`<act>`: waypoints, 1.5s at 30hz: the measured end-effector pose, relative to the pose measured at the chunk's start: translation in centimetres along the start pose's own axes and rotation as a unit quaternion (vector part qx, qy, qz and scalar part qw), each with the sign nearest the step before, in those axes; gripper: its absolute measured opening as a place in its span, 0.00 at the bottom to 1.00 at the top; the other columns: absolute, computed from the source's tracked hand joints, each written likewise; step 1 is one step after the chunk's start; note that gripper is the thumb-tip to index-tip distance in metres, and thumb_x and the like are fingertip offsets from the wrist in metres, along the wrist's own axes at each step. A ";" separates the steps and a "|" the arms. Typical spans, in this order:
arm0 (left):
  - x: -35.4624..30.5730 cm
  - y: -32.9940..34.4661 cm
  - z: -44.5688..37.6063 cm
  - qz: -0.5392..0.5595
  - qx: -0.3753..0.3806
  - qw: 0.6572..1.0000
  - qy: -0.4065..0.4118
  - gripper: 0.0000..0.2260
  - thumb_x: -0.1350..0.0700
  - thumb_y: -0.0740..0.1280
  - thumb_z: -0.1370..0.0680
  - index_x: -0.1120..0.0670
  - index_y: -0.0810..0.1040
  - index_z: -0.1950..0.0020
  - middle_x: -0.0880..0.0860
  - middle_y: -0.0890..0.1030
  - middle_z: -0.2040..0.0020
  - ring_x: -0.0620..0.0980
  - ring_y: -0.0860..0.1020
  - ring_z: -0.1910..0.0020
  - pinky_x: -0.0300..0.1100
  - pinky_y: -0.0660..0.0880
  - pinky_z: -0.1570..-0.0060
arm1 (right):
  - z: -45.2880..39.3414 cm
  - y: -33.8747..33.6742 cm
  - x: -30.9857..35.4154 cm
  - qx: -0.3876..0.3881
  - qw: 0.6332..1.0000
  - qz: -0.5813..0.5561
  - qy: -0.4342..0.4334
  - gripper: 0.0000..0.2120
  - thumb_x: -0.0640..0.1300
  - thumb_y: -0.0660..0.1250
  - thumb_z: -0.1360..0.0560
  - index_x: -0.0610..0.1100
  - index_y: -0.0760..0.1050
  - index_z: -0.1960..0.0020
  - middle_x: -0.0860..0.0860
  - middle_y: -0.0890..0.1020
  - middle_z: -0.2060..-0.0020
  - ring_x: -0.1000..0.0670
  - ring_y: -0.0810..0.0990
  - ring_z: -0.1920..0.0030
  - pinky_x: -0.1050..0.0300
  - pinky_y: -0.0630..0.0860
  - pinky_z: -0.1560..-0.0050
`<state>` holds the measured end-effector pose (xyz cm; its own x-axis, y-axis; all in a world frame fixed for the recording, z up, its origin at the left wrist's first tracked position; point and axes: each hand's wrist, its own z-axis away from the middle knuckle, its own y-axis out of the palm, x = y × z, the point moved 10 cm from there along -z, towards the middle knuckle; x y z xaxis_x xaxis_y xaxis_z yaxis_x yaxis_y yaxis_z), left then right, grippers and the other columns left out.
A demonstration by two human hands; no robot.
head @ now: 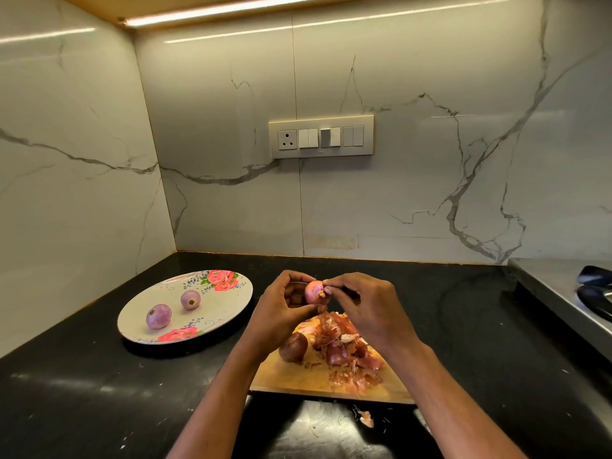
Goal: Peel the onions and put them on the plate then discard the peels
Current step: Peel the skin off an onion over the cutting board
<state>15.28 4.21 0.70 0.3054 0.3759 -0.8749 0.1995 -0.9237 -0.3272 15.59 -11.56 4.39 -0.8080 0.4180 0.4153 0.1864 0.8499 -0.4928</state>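
Four onions (314, 292) – two peeled on one plate (231, 303); one board (318, 379)

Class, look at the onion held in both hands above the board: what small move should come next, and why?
Probably pull away the last scrap at the end of the held onion: the right hand pinches a shred there while the left hand holds the bulb, which already looks pink and bare. Then it can join the two peeled onions on the plate.

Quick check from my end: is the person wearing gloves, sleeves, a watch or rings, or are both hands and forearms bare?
Both are bare. The left hand and right hand show no gloves, and no rings are visible on the fingers in view. Both forearms are uncovered down to the bottom edge of the frame: no sleeves, watch, bracelet or markings.
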 end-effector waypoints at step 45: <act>-0.3 0.2 0.3 0.066 0.019 0.998 0.002 0.20 0.61 0.77 0.29 0.49 0.76 0.41 0.48 0.82 0.43 0.47 0.83 0.45 0.42 0.82 0.48 | 0.5 0.2 -0.9 -0.059 0.995 -0.040 0.073 0.05 0.44 0.72 0.23 0.47 0.81 0.47 0.55 0.82 0.56 0.60 0.81 0.56 0.73 0.76 0.57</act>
<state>14.97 3.91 0.83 0.3307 0.2507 -0.9099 0.1220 -0.9673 -0.2222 16.05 -11.93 3.53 -0.7352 0.3824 0.5596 0.1966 0.9105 -0.3638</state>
